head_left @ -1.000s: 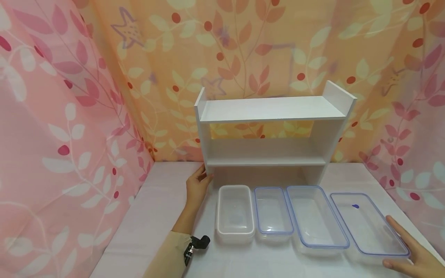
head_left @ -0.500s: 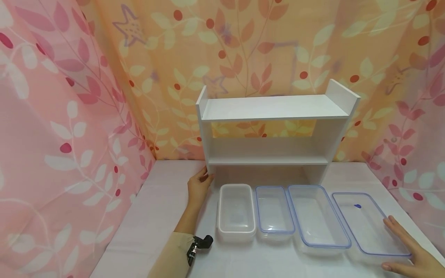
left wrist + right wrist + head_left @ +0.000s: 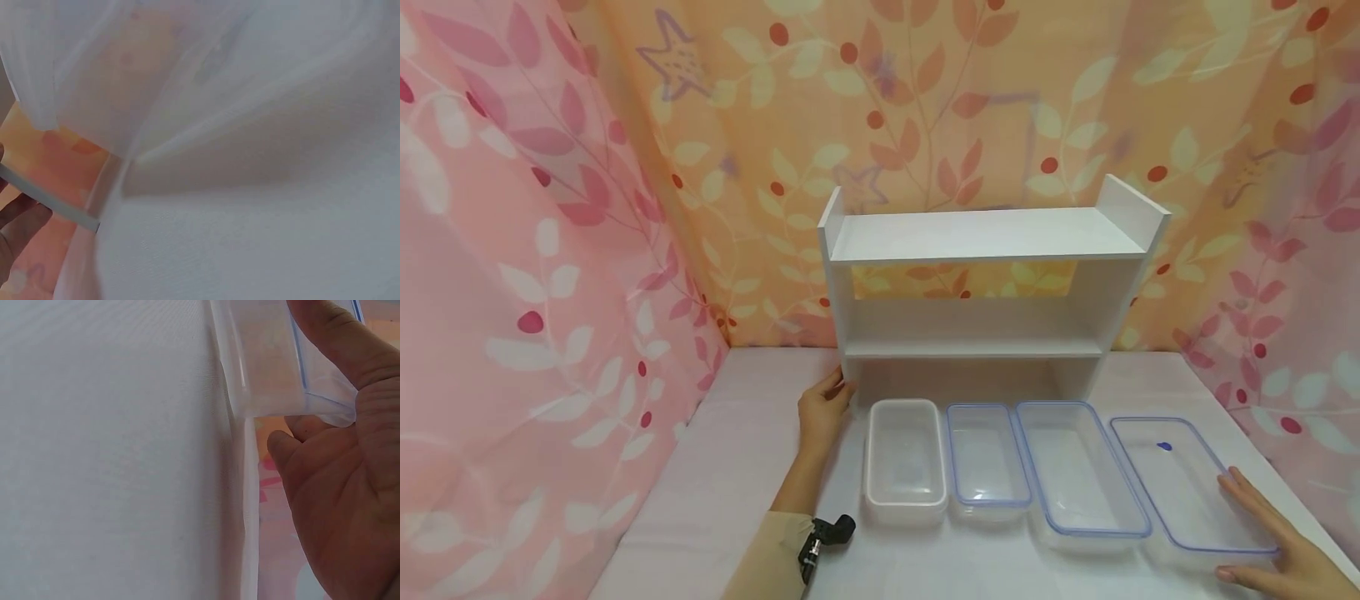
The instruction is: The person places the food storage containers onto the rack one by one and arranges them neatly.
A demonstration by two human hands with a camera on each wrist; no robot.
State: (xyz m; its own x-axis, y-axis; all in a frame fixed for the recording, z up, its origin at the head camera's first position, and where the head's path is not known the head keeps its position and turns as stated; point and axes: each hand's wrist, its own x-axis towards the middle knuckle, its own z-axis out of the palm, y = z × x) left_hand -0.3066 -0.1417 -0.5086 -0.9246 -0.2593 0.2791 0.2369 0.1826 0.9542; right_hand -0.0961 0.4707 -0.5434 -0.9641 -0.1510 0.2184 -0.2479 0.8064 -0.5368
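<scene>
A white two-tier shelf [image 3: 973,346] stands upright on the table. My left hand [image 3: 822,414] is low at its left side panel; in the left wrist view the fingertips [image 3: 28,225] and thumb pinch the panel's edge [image 3: 59,206]. In front stand a food container with a white rim [image 3: 904,454], a small blue-rimmed one [image 3: 989,454], a larger blue-rimmed one [image 3: 1081,467] and another with a blue mark [image 3: 1195,492] at far right. Around the last one's front right corner lies my right hand [image 3: 1288,542], thumb at the front, long fingers resting along the rim, fairly straight.
White cloth covers the table [image 3: 737,450]. A floral orange curtain [image 3: 760,208] hangs behind the shelf, with pink curtains [image 3: 542,375] at both sides. A black camera mount [image 3: 827,533] is strapped to my left wrist.
My left hand has slid slightly down along the shelf's left panel. My right fingers have shifted a little further onto the far right container's rim. Shelf and containers stay put.
</scene>
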